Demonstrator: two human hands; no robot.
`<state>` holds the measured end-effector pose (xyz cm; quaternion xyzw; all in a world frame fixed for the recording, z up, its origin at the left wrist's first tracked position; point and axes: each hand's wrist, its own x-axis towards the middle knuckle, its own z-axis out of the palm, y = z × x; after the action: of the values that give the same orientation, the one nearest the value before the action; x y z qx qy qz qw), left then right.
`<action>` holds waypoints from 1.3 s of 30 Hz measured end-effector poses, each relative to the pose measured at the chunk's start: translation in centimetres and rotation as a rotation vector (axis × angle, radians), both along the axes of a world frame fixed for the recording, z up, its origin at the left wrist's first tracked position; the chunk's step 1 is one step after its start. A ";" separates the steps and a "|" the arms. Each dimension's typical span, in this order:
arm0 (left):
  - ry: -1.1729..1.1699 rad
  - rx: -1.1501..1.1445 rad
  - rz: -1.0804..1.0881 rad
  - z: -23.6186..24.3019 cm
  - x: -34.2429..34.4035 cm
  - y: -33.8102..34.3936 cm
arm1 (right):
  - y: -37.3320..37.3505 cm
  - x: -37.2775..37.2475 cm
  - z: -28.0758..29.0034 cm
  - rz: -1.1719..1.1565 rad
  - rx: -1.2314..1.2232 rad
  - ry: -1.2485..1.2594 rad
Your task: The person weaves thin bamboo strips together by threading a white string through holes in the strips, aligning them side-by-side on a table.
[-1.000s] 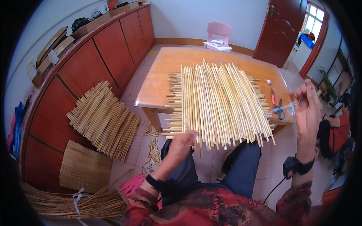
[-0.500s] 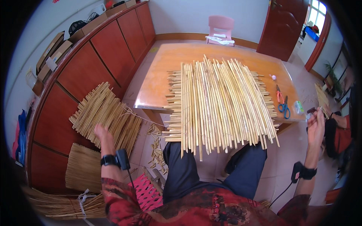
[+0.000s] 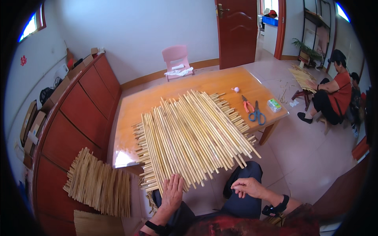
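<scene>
A mat of pale straw-coloured stalks (image 3: pixel 193 133) lies on the wooden table, its upper layer running toward me over a crosswise layer whose ends stick out at both sides. My left hand (image 3: pixel 172 193) rests on the near left end of the stalks, palm down with the fingers stretched out. Over my right knee, apart from the mat, my right hand (image 3: pixel 248 187) is closed in a pinch. What sits between its thumb and fingertips is too small to make out.
Orange-handled pliers (image 3: pixel 247 104), blue-handled scissors (image 3: pixel 257 114), a small green-and-white box (image 3: pixel 274 105) and a small whitish ball (image 3: pixel 236 89) lie on the table's right. Another stalk mat (image 3: pixel 98 183) leans by the red cabinets (image 3: pixel 75 129). A seated person (image 3: pixel 338 84) works at far right.
My left hand has come from the far left onto the mat's near edge. The right hand has lowered inward from the right, over my knee. The view has swung right and up.
</scene>
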<state>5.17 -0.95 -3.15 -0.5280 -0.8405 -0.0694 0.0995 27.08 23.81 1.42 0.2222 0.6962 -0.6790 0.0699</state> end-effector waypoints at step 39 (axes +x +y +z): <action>-0.939 1.098 0.153 30.0 -1.6 -1.3 | -1.6 -23.2 12.9 -0.021 0.579 1.332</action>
<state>3.53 -2.29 26.89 -0.2561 -0.6732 -0.6935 -0.0167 3.84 22.22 14.31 -0.2220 0.7408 -0.4593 -0.4370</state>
